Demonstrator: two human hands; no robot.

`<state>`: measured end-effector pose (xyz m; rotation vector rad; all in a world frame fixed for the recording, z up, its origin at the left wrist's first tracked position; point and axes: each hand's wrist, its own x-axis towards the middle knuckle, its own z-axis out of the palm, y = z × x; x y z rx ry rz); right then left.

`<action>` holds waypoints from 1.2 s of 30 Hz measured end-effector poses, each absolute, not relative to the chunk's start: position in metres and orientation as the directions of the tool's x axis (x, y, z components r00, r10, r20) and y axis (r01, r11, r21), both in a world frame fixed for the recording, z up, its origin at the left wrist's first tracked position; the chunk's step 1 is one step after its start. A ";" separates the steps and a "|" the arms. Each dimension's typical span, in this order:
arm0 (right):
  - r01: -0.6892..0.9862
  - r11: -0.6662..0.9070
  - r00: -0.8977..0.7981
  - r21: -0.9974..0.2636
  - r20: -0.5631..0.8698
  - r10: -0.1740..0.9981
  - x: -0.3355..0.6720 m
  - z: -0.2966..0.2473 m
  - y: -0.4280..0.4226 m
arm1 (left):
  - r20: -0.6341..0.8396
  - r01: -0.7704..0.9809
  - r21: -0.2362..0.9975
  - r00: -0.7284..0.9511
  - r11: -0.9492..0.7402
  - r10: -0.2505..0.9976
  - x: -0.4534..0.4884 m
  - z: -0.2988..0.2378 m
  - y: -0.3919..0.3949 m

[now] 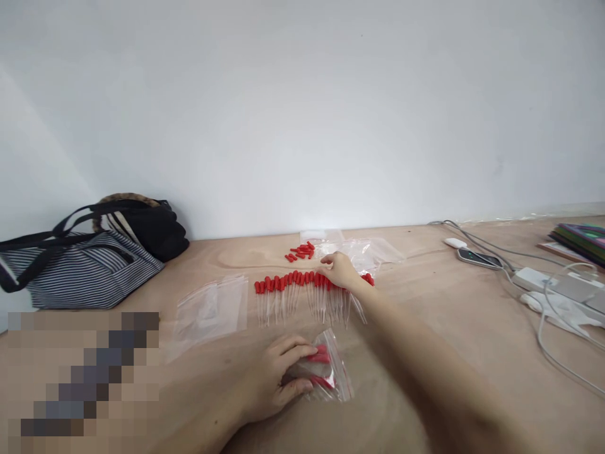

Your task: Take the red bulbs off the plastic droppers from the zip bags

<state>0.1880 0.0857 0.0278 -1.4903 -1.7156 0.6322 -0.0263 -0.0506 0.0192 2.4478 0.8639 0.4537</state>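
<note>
A small clear zip bag (339, 369) with red-bulbed droppers inside lies low in the middle of the view. My left hand (278, 372) is closed on its left side, thumb below and fingers on top. Farther back, glass droppers with red rubber bulbs (278, 283) lie in a row, their thin clear tubes pointing toward me. Over the right part of this row is my right hand (341, 271), its fingers bent and pinching at a red bulb. My hand and wrist hide some of the bulbs there.
Loose red bulbs (300, 252) are heaped behind the row, beside clear plastic bags (373, 252). Flat clear bags (208, 309) lie to the left. A striped bag (94, 268) stands far left. Cables, a power strip (562, 287) and a black device (478, 258) are on the right.
</note>
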 end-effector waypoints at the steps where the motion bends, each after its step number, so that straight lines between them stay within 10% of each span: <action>1: 0.610 0.214 -0.011 -0.763 0.262 0.965 0.190 0.029 0.082 | 0.158 0.477 0.550 0.747 -0.685 0.646 -0.026 0.020 -0.050; 9: 0.606 0.517 -0.192 -0.604 0.520 0.832 0.223 0.018 -0.011 | 0.262 0.464 0.501 0.724 -0.731 0.639 -0.027 0.018 -0.048; 16: 0.640 0.505 -0.433 -0.579 0.271 0.859 0.221 0.001 -0.066 | 0.169 0.530 0.542 0.691 -0.652 0.703 -0.033 0.013 -0.053; 36: 0.717 0.292 -0.282 -0.633 0.120 0.952 0.181 0.007 -0.064 | 0.158 0.552 0.581 0.644 -0.598 0.748 -0.030 0.013 -0.055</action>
